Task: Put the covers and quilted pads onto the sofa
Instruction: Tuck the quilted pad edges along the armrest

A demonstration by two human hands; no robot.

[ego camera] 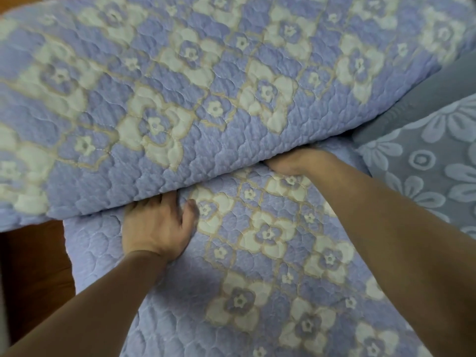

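A lavender quilted pad with cream flowers (206, 81) covers the upright back part and fills the upper view. A matching quilted pad (270, 279) lies on the seat below it. My left hand (157, 228) presses into the crease between the two pads, fingers pushed under the upper pad's edge, thumb resting on the seat pad. My right hand (291, 163) is deeper in the same crease further right, and its fingers are hidden by the fold.
A grey-blue cover with raised flower shapes (425, 181) lies at the right, with a plain grey band (425, 99) above it. A brown wooden surface (33, 266) shows at the lower left beside the seat pad's edge.
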